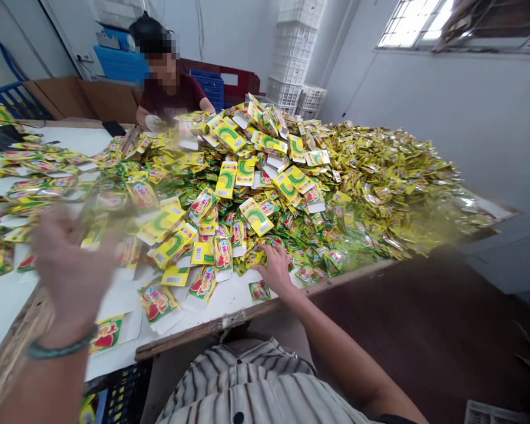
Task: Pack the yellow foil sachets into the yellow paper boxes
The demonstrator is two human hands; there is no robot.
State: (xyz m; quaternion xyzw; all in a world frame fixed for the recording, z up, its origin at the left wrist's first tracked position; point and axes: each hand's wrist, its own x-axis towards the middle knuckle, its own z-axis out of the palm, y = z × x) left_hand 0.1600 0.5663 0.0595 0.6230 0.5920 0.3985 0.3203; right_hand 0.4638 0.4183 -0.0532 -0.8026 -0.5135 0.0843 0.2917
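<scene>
Scene: work table (229, 301) with a white top, heaped with small packets.
Left hand (70, 265): raised above the near left of the table, back to the camera, fingers spread and open; heavily motion-blurred.
Left wrist: green wristband (57, 350).
Nearest to left hand: flat cartons (159, 303) printed yellow, green and red, lying loose on the white top just beyond it, not touching.
Right hand (276, 268): palm down, fingers apart, resting on the near edge of the sachet heap (380, 176); not clamped on anything.
Beside right hand: single loose sachet (259, 290) on bare table, just left of the wrist.
Sachet heap: yellow-green, covers the middle and right of the table, reaching its right end.
Carton pile (247, 171): more flat cartons on top of the heap at centre, spilling left and toward the camera.
Left side of table: rows of cartons (30, 162), blurred.
Person's clothing: striped shirt (256, 388) at the bottom of the view.
Co-worker (181, 97): seated at the far side, dark red top, one hand (154, 122) at the pile's far edge.
Background: white crates (295, 47) stacked by the wall, blue crates (119, 62) behind the co-worker, window (415, 20) top right.
</scene>
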